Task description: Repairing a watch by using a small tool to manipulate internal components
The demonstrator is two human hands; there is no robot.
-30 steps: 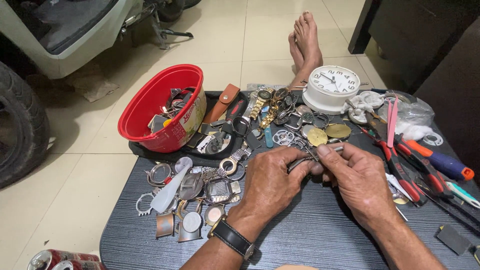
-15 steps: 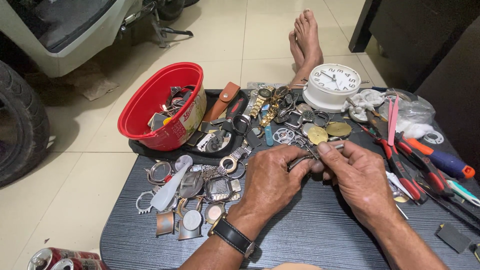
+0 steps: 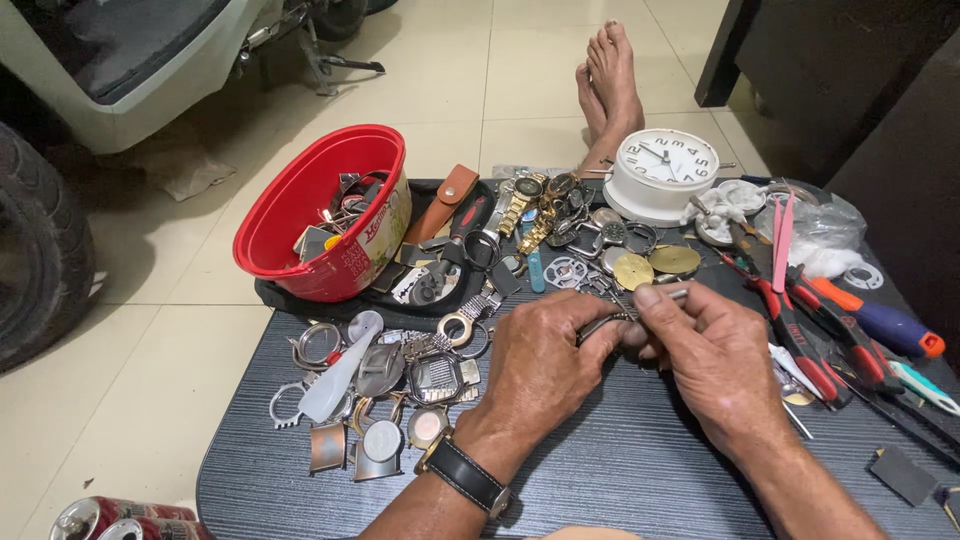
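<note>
Black rubber fills the left edge of the frame, a tyre (image 3: 35, 250) on pale floor tiles, with two crushed red cans (image 3: 120, 520) in the lower left corner just off the table's rounded corner. The dark grooved table (image 3: 620, 470) begins there; its near strip, bottom centre, is the only bare stretch, while the far half is crowded.

A red oval tub (image 3: 300, 215) of scrap parts sits at upper left of the table, overhanging a black mat. Just below it lies a spread of watch cases and bezels (image 3: 400, 380), reaching almost to the left hand (image 3: 540, 365), which wears a black-strapped watch at the wrist.

Both hands meet at the centre of the frame. The left hand's fingers are curled together, pinching the low end of a thin metal piece (image 3: 625, 315); the right hand (image 3: 715, 365) has thumb and forefinger clamped on its upper end. Its long axis runs from lower left to upper right, tilted slightly upward, the bright tip pointing toward the tools.

Beyond the knuckles stands a white round clock (image 3: 665, 175). Right of the hands lie red-handled pliers (image 3: 800, 330) and a blue and orange screwdriver (image 3: 880, 320), packed close up to the table's right edge.
</note>
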